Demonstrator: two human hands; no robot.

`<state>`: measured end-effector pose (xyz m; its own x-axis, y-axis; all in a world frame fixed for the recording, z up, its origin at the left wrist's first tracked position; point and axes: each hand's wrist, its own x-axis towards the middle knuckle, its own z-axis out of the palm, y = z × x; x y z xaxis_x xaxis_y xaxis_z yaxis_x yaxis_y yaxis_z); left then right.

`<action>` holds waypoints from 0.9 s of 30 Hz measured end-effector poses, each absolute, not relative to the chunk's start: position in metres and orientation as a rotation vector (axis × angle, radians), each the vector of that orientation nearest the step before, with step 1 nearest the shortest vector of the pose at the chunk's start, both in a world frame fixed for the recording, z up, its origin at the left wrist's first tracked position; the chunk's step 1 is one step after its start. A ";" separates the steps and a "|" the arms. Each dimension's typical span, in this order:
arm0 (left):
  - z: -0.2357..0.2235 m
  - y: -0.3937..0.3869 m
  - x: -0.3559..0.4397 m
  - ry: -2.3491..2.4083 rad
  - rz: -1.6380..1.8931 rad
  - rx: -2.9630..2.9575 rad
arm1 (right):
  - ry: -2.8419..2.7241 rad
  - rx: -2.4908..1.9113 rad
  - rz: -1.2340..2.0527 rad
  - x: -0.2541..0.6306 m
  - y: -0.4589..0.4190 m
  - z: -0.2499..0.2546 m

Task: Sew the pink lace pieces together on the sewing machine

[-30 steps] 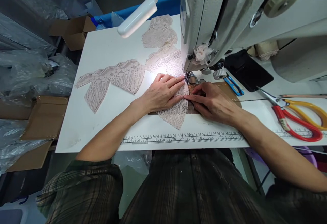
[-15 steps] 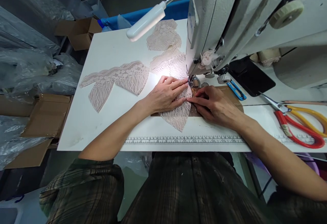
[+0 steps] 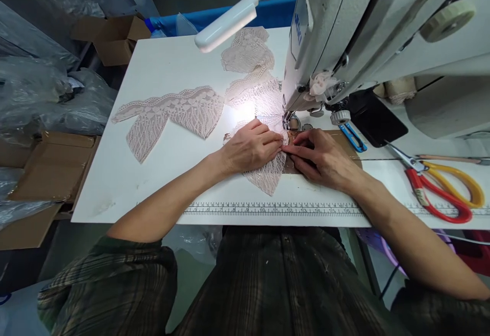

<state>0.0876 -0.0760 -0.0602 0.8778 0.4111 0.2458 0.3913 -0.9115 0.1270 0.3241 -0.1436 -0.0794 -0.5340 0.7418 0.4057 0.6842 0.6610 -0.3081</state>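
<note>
Drawn back from the presser foot [image 3: 286, 119], my left hand [image 3: 250, 147] pinches centre-frame lace [image 3: 268, 176], its lower point unfed, while my right hand [image 3: 325, 160], fingers bent, touches it, grip unclear.

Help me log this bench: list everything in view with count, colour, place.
sewing machine: 1, white, right
lamp: 1, white, above table
fabric flower: 1, pale pink, on machine
lace: count unclear, pale pink, tabletop
table: 1, white, centre
ruler scale: 1, black marks, front edge
snips: 1, blue, beside machine
flat object: 1, black, behind snips
scissors: 1, red and yellow, right
stick: 1, brown, behind scissors
cardboard boxes: at least 2, brown, left
plastic wrap: several, clear, left
cloth: 1, blue, behind table
bin: 1, clear, back left
shirt: 1, dark plaid, front
left hand: 1, bare, on lace
right hand: 1, bare, at lace edge
</note>
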 end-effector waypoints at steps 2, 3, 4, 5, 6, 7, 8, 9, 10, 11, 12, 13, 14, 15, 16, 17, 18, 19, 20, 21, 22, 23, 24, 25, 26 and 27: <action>-0.059 -0.077 0.086 0.648 0.442 2.925 | -2.368 -1.118 0.156 0.324 -0.144 -0.079; -0.058 -0.077 0.085 0.645 0.446 2.914 | -2.364 -1.125 0.155 0.323 -0.144 -0.078; -0.057 -0.077 0.084 0.637 0.443 2.913 | -2.363 -1.127 0.154 0.323 -0.145 -0.078; -0.056 -0.077 0.082 0.630 0.435 2.918 | -2.362 -1.130 0.154 0.322 -0.145 -0.078; -0.056 -0.077 0.081 0.621 0.427 2.926 | -2.361 -1.134 0.154 0.322 -0.145 -0.077; -0.055 -0.076 0.080 0.611 0.418 2.935 | -2.360 -1.141 0.156 0.321 -0.145 -0.077; -0.054 -0.076 0.079 0.604 0.413 2.942 | -2.359 -1.149 0.158 0.321 -0.146 -0.077; -0.054 -0.076 0.078 0.598 0.412 2.949 | -2.357 -1.157 0.158 0.320 -0.146 -0.077; -0.054 -0.076 0.077 0.592 0.413 2.956 | -2.356 -1.167 0.158 0.320 -0.145 -0.077; -0.054 -0.077 0.077 0.587 0.415 2.965 | -2.355 -1.176 0.159 0.319 -0.145 -0.077; -0.054 -0.077 0.076 0.588 0.413 2.978 | -2.353 -1.183 0.160 0.319 -0.145 -0.077; -0.055 -0.077 0.076 0.590 0.403 2.993 | -2.350 -1.188 0.160 0.318 -0.144 -0.077; -0.055 -0.077 0.076 0.594 0.393 3.010 | -2.345 -1.188 0.156 0.318 -0.143 -0.077; -0.055 -0.077 0.076 0.602 0.382 3.029 | -2.341 -1.187 0.148 0.318 -0.142 -0.077; -0.055 -0.077 0.077 0.610 0.369 3.047 | -2.336 -1.185 0.136 0.317 -0.141 -0.077; -0.056 -0.076 0.077 0.619 0.360 3.065 | -2.333 -1.184 0.120 0.317 -0.140 -0.077; -0.056 -0.076 0.077 0.627 0.353 3.081 | -2.337 -1.187 0.105 0.317 -0.139 -0.077; -0.056 -0.076 0.078 0.636 0.347 3.097 | -2.343 -1.194 0.089 0.316 -0.138 -0.077; -0.057 -0.075 0.079 0.646 0.339 3.110 | -2.350 -1.205 0.073 0.316 -0.137 -0.078; -0.057 -0.075 0.079 0.656 0.330 3.120 | -2.359 -1.215 0.060 0.316 -0.136 -0.078; -0.058 -0.075 0.080 0.672 0.325 3.127 | -2.367 -1.224 0.048 0.316 -0.135 -0.078; -0.059 -0.075 0.080 0.686 0.323 3.134 | -2.373 -1.234 0.040 0.315 -0.134 -0.078; -0.059 -0.074 0.081 0.702 0.320 3.137 | -2.375 -1.246 0.037 0.315 -0.133 -0.078; -0.060 -0.074 0.081 0.719 0.321 3.138 | -2.374 -1.260 0.038 0.315 -0.133 -0.078; -0.061 -0.074 0.082 0.733 0.324 3.136 | -2.371 -1.274 0.041 0.315 -0.132 -0.078; -0.061 -0.074 0.083 0.747 0.326 3.132 | -2.370 -1.284 0.045 0.315 -0.132 -0.077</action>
